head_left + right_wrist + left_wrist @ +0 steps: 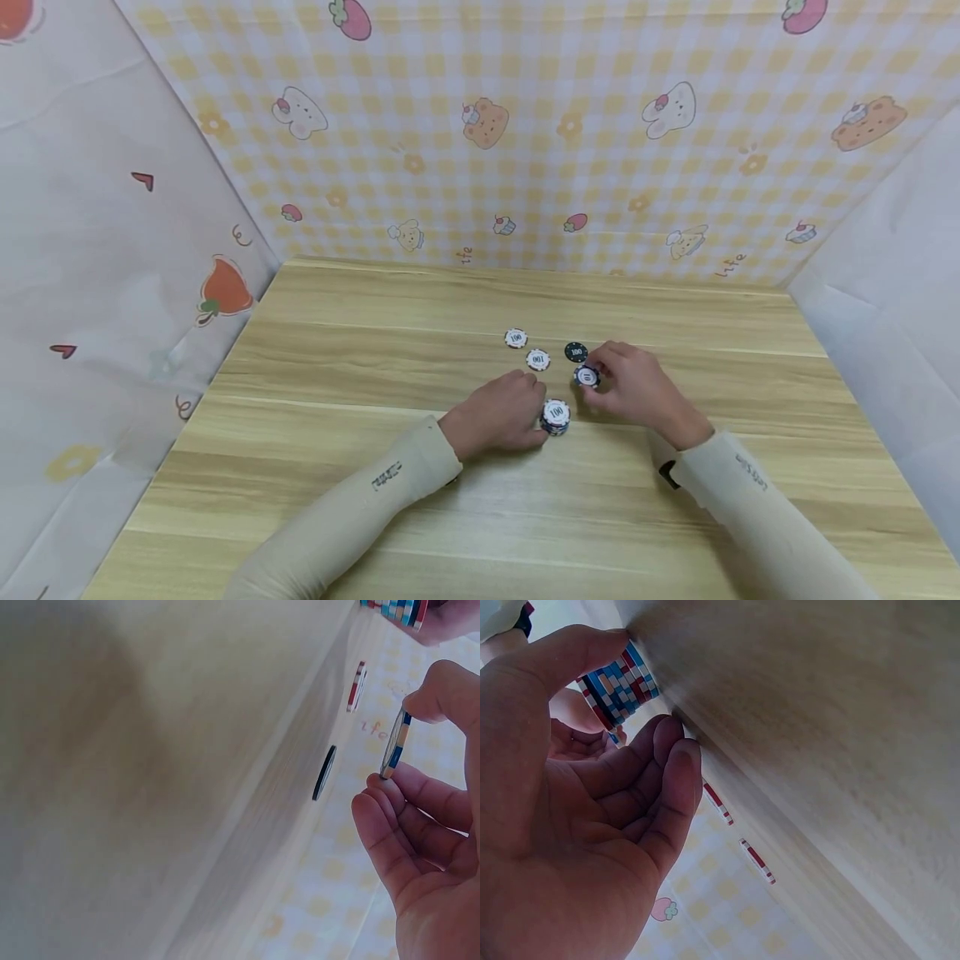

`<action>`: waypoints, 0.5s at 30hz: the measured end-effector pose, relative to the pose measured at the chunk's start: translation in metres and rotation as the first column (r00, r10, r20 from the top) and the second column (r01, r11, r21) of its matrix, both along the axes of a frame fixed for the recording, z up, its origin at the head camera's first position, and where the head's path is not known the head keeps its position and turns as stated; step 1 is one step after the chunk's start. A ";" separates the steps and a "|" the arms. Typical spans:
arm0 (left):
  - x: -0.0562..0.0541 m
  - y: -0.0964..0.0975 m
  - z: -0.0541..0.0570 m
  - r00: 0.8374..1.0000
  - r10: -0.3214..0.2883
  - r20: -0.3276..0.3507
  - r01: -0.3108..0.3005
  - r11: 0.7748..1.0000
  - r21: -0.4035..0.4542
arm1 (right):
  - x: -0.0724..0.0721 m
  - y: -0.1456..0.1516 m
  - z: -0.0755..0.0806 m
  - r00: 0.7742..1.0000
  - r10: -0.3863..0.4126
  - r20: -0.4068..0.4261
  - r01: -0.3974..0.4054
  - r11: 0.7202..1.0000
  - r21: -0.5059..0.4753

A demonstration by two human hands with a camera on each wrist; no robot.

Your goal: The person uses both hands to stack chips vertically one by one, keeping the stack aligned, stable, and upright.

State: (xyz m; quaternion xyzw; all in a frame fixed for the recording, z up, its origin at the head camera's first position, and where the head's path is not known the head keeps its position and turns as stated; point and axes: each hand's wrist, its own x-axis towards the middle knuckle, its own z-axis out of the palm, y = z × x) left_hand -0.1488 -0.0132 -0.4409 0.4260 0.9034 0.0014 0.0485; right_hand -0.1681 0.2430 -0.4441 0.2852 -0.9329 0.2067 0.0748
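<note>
My right hand (632, 385) pinches a poker chip (587, 377) marked 10 between thumb and fingertips. In the right wrist view that chip (396, 744) stands edge-on, its rim dark blue and tan, above the table. A stack of poker chips (556, 416), topped by a white one marked 100, stands on the table right beside my left hand (501, 414). The left wrist view shows the stack's (622, 684) red, blue and white rims. There the left thumb tip lies at the stack's base, with the other fingers loosely bent on its far side.
Two white chips, one farther back (516, 337) and one nearer (537, 359), lie flat behind the stack. A black chip (576, 352) marked 100 lies just behind the held one. The wooden table (360, 350) meets a yellow checked cloth (525, 175) at the back.
</note>
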 end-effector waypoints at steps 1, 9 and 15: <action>0.000 0.000 0.000 1.000 -0.002 -0.002 0.002 1.000 0.000 | 0.001 -0.001 0.000 1.000 0.005 -0.002 -0.005 1.000 -0.005; 0.000 0.000 0.001 1.000 -0.003 -0.004 0.003 1.000 -0.009 | 0.009 -0.006 -0.001 0.997 0.077 -0.028 -0.079 0.996 -0.053; 0.000 0.000 0.000 1.000 0.013 0.004 -0.013 1.000 -0.012 | 0.017 -0.011 -0.002 0.993 0.107 -0.043 -0.110 0.993 -0.053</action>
